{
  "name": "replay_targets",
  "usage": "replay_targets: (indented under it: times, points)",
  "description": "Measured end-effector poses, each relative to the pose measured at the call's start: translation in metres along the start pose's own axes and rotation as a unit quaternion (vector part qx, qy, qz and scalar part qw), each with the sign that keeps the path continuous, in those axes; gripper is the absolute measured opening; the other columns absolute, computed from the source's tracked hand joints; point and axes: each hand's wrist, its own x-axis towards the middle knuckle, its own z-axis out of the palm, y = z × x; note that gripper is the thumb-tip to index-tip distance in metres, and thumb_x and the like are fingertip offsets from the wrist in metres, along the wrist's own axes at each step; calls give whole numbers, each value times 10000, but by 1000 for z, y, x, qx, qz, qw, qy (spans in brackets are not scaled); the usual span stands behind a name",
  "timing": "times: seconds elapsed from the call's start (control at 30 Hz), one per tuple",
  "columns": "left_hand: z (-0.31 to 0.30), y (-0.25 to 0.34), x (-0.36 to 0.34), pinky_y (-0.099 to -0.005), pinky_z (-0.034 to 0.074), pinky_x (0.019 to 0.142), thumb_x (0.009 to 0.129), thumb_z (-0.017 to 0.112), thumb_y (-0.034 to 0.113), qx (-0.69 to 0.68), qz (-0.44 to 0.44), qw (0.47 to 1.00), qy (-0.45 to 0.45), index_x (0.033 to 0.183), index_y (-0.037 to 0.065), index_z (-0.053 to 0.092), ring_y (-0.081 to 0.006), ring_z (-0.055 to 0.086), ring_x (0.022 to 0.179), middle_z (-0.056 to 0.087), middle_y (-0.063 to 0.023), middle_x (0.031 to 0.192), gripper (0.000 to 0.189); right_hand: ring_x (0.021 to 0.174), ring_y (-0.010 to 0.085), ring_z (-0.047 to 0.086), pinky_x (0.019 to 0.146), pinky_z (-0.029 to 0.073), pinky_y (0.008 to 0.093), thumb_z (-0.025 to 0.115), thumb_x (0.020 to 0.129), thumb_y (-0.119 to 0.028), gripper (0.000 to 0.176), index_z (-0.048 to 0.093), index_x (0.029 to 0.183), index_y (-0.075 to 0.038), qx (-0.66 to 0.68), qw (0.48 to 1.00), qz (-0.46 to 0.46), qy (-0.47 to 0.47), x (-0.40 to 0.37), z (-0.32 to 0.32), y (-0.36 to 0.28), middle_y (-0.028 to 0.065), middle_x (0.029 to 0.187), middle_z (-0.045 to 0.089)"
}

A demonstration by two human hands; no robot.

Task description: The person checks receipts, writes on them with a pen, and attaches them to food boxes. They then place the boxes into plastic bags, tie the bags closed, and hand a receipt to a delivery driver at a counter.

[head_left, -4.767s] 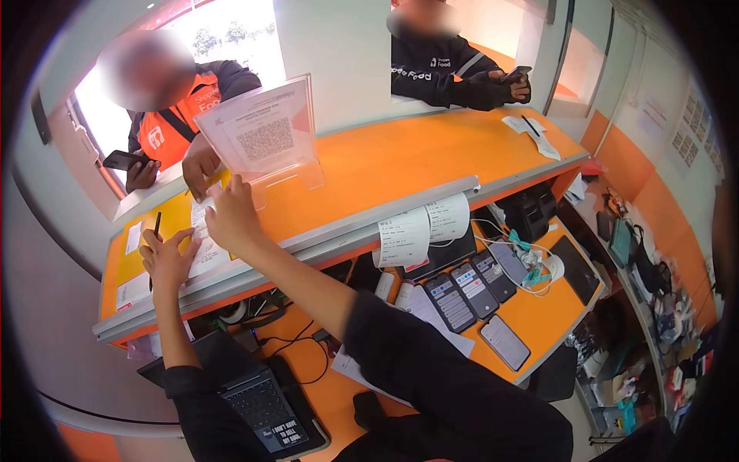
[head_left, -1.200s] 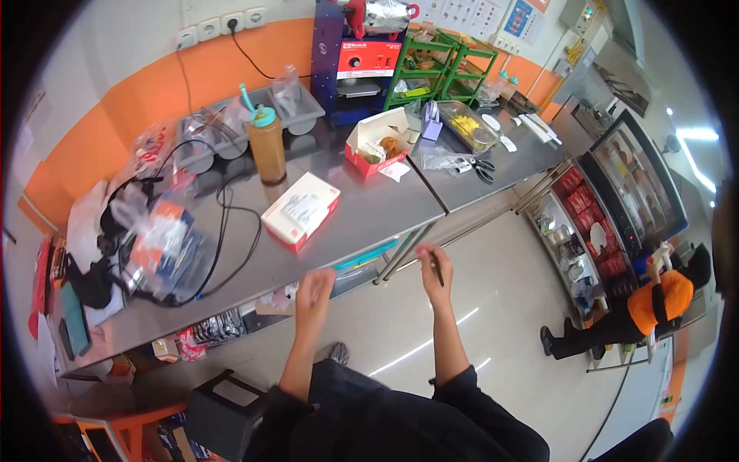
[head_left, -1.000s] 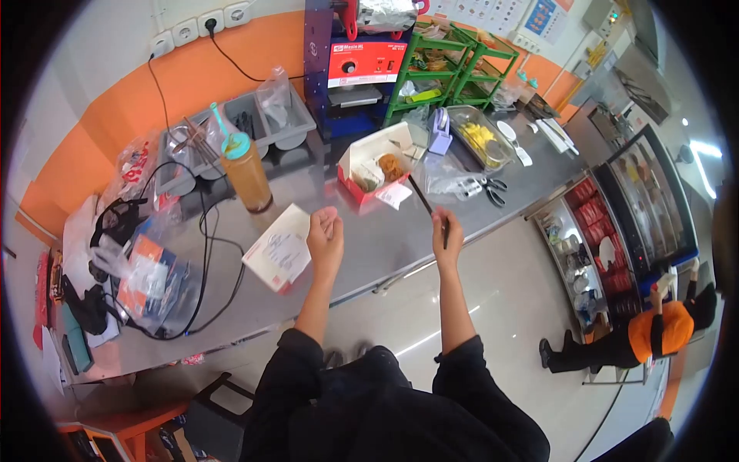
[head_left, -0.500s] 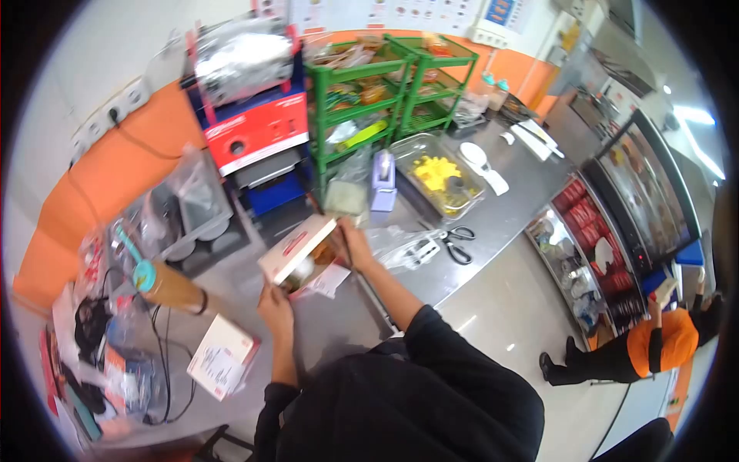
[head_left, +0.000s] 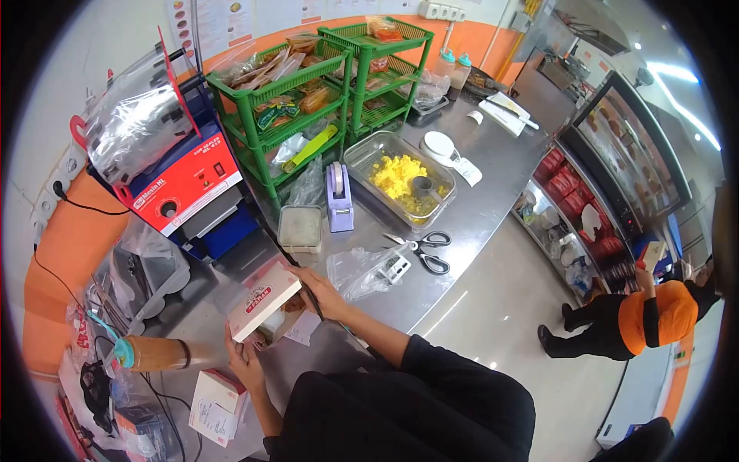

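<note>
A white cardboard food box (head_left: 263,302) with red print on its lid is between my hands above the steel counter. Its lid is tilted partly up, and some brownish food shows beneath. My left hand (head_left: 245,366) grips the near left side of the box. On the far right edge, my right hand (head_left: 322,294) has its fingers closed on the box, partly hidden behind it. A white paper slip (head_left: 302,327) sticks out at the box's right side. Close to my left hand stands a second box (head_left: 218,408) bearing a receipt.
Beyond the box are a red and blue cup sealer (head_left: 188,181), green racks (head_left: 265,138), a purple tape dispenser (head_left: 339,200) and scissors (head_left: 431,252). A glass tray (head_left: 362,150) holds yellow food. A sauce bottle (head_left: 158,353) stands left. A co-worker (head_left: 654,316) stands right.
My view has shifted, so the counter items appear further left and sharper. The lid appears lower over the box. Both hands stay on the box.
</note>
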Motion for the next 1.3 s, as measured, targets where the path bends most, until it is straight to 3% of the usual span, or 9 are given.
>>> replay_targets:
  times: [0.2,0.3,0.5,0.7,0.83,0.9,1.1,1.23,1.3]
  points:
    - [-3,29,-8,-368,442,931,972,486,235,-1,50,998,-34,1429,65,342,-263,594,1066,550,-177,1252,508,1106,320,578,928,453,391,626,857,-183,550,436,1362,-76,39,998,-24,-53,5,-17,-18,198,1338,498]
    - [-5,6,-1,-381,406,960,987,446,283,52,100,994,-14,1399,57,363,-248,601,1027,584,-167,1200,477,925,287,629,806,497,356,625,888,-281,463,518,1299,-98,69,996,5,-52,3,-13,0,170,1227,589]
    - [-9,-9,-7,-318,497,775,971,500,180,92,-1,995,-36,1306,42,469,-197,644,858,631,-150,1119,364,962,301,645,804,523,375,626,886,-259,364,604,1213,-100,-12,994,-66,-86,1,-21,6,156,1270,571]
    - [-16,-32,-10,-298,519,680,818,712,86,220,86,971,-33,1119,31,628,-216,655,742,678,-166,1016,317,1125,337,567,992,458,396,643,812,-157,404,610,1214,-129,-185,951,-204,-139,-10,-32,12,73,1305,561]
    - [-15,-9,-6,-379,499,874,795,730,128,247,161,955,-39,1010,1,664,-340,557,1137,482,-203,1348,259,1173,337,541,1035,423,394,660,789,-109,343,639,1131,-106,-171,947,-232,-145,-12,-27,22,78,1242,608]
    - [-13,-4,-3,-459,436,971,766,756,167,145,139,978,-60,940,20,670,-357,504,1207,508,-158,1319,244,1168,330,544,1020,433,391,664,790,-94,281,655,1071,-94,-164,954,-212,-135,-10,-26,7,80,1214,625]
    - [-7,11,29,-603,261,1059,705,770,410,345,281,886,-132,924,29,593,-358,336,1345,473,-121,1349,474,1168,354,518,952,453,398,681,777,-83,235,651,1007,-44,-280,921,-229,-145,-12,-25,-14,122,1232,606]
    - [7,-7,38,-611,255,1061,740,710,497,386,258,870,-164,954,25,549,-368,246,1386,366,-129,1432,542,945,359,537,796,444,423,647,764,-28,267,591,1024,-6,-318,922,-220,9,-52,0,-17,182,1046,570]
    - [5,-8,41,-610,244,1071,728,699,544,384,245,872,-177,959,32,548,-385,220,1392,321,-139,1461,582,897,365,516,782,429,434,663,766,-43,278,553,1015,12,-296,951,-81,34,-81,20,-8,184,961,547]
